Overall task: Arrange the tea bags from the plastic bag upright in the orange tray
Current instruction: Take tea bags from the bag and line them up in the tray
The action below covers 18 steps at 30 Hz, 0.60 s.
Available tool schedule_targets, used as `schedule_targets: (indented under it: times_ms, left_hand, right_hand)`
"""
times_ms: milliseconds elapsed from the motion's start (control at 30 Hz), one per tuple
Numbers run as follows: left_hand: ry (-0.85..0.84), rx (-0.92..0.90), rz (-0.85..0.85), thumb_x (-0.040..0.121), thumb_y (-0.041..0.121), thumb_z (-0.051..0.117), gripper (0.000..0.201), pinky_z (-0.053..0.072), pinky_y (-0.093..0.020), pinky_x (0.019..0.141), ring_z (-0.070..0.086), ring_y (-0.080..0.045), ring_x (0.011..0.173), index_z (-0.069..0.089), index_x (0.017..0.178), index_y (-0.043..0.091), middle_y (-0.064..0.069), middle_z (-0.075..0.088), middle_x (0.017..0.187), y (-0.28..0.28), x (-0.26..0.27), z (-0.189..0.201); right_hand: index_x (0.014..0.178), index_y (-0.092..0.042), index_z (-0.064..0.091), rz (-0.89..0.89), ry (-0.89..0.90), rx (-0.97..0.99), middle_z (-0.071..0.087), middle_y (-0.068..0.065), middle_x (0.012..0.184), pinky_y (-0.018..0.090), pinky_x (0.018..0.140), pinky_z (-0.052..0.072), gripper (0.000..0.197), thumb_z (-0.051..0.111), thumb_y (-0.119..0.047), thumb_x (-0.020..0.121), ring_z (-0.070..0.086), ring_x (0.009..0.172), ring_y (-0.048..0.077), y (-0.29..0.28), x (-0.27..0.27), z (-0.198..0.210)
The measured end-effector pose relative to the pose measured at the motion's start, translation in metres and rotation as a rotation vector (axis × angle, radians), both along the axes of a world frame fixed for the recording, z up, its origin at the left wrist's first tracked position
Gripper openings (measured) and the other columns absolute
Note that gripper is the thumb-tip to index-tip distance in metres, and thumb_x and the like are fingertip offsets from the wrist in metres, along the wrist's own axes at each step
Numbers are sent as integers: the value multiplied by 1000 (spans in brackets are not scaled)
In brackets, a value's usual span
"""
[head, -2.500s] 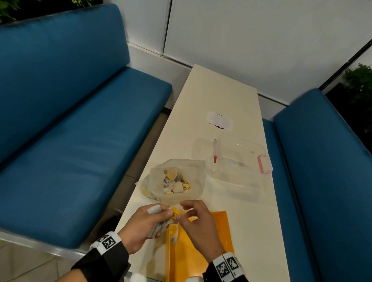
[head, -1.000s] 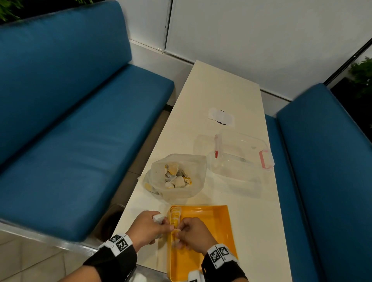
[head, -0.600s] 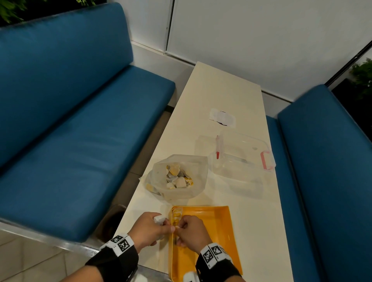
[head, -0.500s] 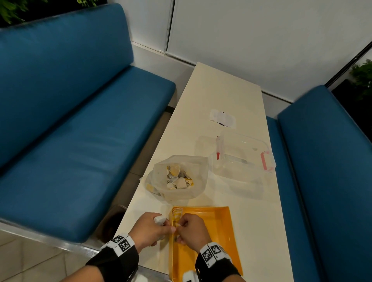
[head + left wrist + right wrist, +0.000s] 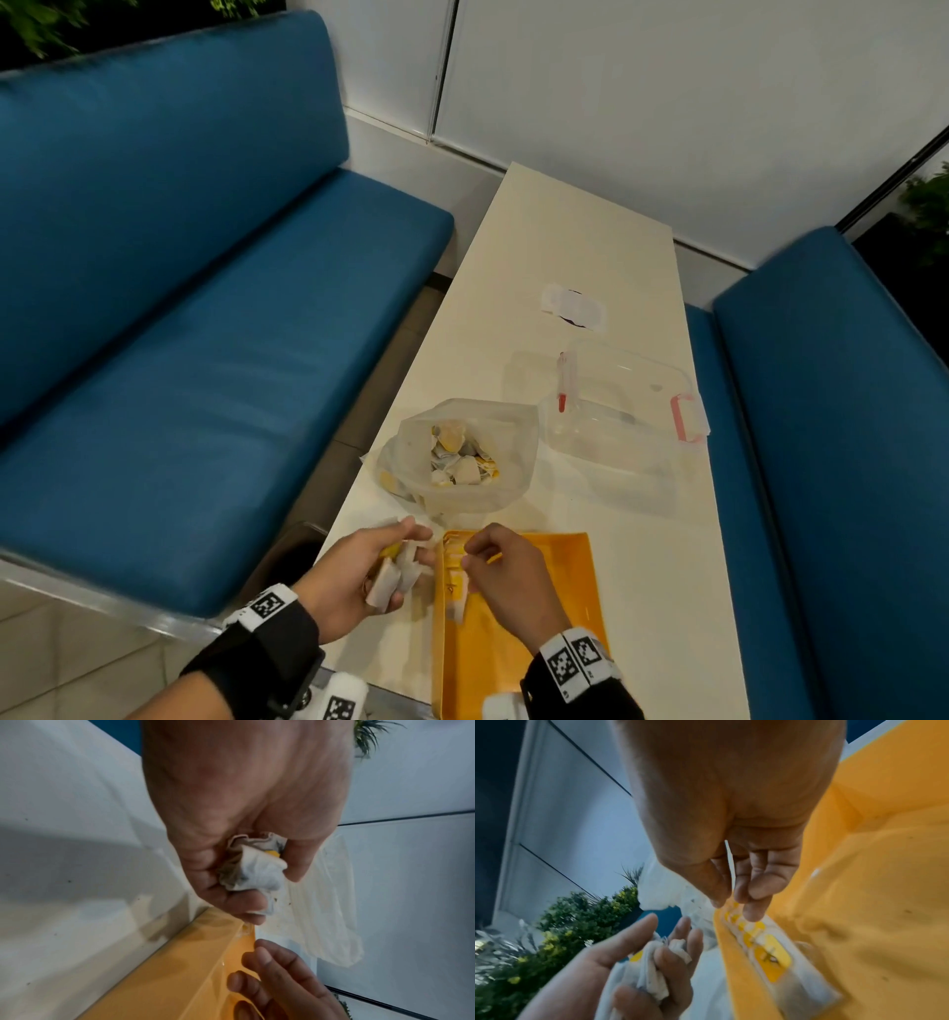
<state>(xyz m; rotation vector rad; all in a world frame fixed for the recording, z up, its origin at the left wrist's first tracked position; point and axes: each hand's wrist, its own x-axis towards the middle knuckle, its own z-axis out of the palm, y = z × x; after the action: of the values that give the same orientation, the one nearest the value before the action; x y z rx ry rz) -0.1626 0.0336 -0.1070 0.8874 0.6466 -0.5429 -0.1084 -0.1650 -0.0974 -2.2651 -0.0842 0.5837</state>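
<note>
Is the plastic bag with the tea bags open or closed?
Open. The plastic bag gapes wide at the top, and loose tea bags show inside it.

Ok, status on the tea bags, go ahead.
Left hand grips a bunch of tea bags beside the tray. Right hand empty over the row along the tray's left wall. Nothing in the way.

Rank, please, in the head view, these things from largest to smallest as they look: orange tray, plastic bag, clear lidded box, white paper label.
1. clear lidded box, plastic bag and orange tray: alike; the tray is partly hidden and cropped
2. white paper label
</note>
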Motion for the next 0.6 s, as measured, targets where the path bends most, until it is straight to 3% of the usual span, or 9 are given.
schedule_targets:
  times_ms: [133, 233, 367, 467, 600]
  left_hand:
    - [-42, -75, 20, 103, 46, 49, 45, 44, -29, 54, 62, -18, 68, 67, 126, 12, -17, 71, 110, -1, 1, 7]
    - [-51, -83, 16, 103, 48, 46, 47, 45, -31, 57, 64, -22, 69, 67, 127, 13, -16, 71, 101, -7, 2, 9]
    - [-64, -103, -17, 103, 52, 43, 53, 45, -31, 57, 66, -24, 73, 68, 128, 13, -14, 69, 97, -12, 2, 12]
    - [-80, -106, -54, 102, 58, 36, 59, 41, -30, 58, 66, -26, 76, 73, 123, 17, -14, 69, 99, -13, 1, 14]
    - [-55, -94, -85, 98, 67, 36, 65, 43, -31, 57, 66, -29, 75, 75, 115, 19, -19, 65, 93, -16, 1, 16]
  right_hand:
    - [82, -23, 69, 22, 11, 138, 70, -2, 81, 28, 66, 56, 8, 71, -18, 87, 66, 65, 13, 10, -1, 22]
    - [78, -28, 70, 27, 1, 173, 71, -5, 82, 29, 68, 55, 8, 76, -25, 83, 63, 68, 11, 17, -3, 26]
    - [77, -28, 69, 60, -86, 159, 67, -9, 82, 16, 67, 46, 15, 74, -16, 84, 54, 69, 0, 21, -6, 34]
    - [87, -30, 72, 109, -134, 178, 65, -19, 87, 15, 71, 47, 17, 71, -13, 86, 56, 77, -3, 23, -7, 41]
    - [103, -32, 71, 174, -136, 75, 57, -13, 100, 11, 74, 45, 22, 77, -28, 83, 53, 82, -7, 29, -8, 41]
